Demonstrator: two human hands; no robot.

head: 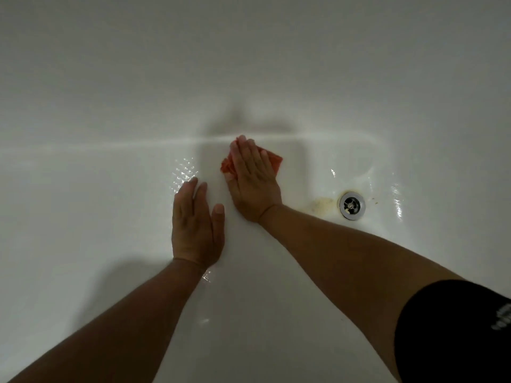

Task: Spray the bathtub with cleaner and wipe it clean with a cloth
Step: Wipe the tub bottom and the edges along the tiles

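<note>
Beside the drain [352, 205], right hand [253, 183] presses cloth [275, 161]; sleeve [453, 327] lettering unreadable.

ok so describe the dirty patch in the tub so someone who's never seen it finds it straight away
In the white bathtub, find the round metal drain to the right of the right hand. The patch lies on the floor just left of that drain. It is the only dull yellow-brown smear; the orange cloth is far brighter.
</note>
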